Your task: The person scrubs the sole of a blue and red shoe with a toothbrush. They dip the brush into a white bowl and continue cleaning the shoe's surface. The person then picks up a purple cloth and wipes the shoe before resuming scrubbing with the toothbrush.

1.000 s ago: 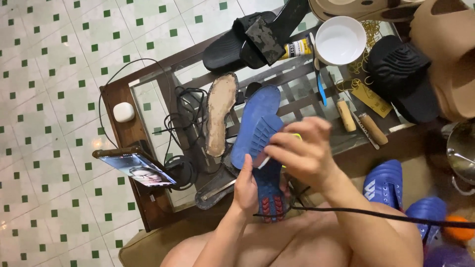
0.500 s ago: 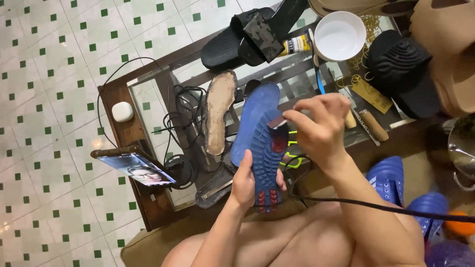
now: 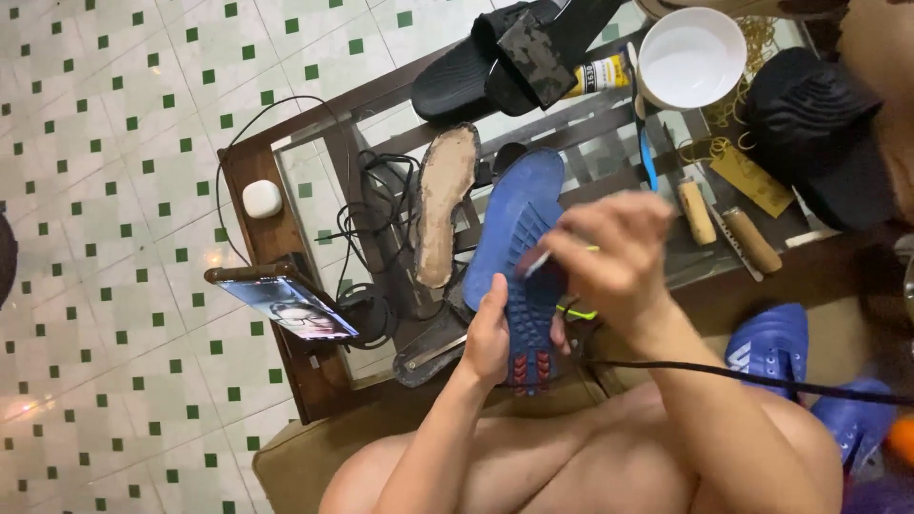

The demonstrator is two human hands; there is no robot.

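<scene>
The long blue rubber shoe sole (image 3: 519, 257) runs lengthwise away from the person, its heel end near the body and its toe end pointing far and slightly right over the glass-topped wooden counter (image 3: 249, 181). The left hand (image 3: 487, 335) grips the near half of it from the left side, fingers wrapped around the edge so the ridged underside faces up. The right hand (image 3: 614, 255) comes in from the right and sits over the sole's middle, closed in a pinch on a thin pale tool (image 3: 535, 266) whose tip rests on or just above the blue surface; its motion blur makes the exact contact hard to tell. So the sole lies just left of and under the right hand, and the left hand is the one nearer its heel.

Just left of the blue sole a worn tan insole (image 3: 444, 202) lies parallel to it on the counter. A phone with a lit screen (image 3: 286, 300) leans at the near left edge, and a white bowl (image 3: 690, 57) stands at the far right.
</scene>
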